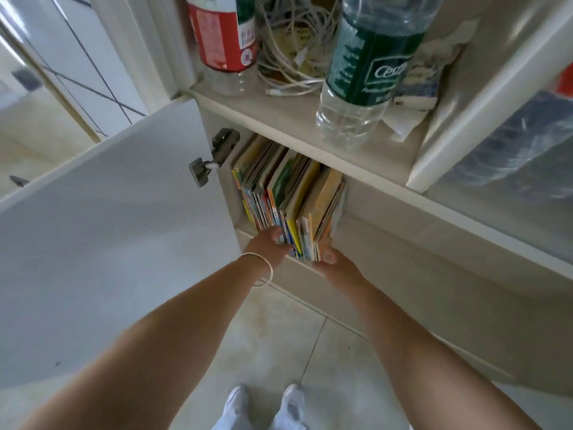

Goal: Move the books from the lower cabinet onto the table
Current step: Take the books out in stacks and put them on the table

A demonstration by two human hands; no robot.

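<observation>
While the books (288, 193) stand in the lower cabinet (372, 231), left hand (268, 245) and right hand (330, 263) grip them.

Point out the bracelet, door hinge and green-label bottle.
bracelet (263, 271): head view, band at the left wrist.
door hinge (217, 153): head view, metal arm between door and cabinet wall.
green-label bottle (366, 57): head view, middle of the label.

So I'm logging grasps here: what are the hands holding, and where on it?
Both hands grip the right-hand batch of upright books at its lower front edge: left hand on its left side, right hand on its right. Fingers are largely hidden.
</observation>
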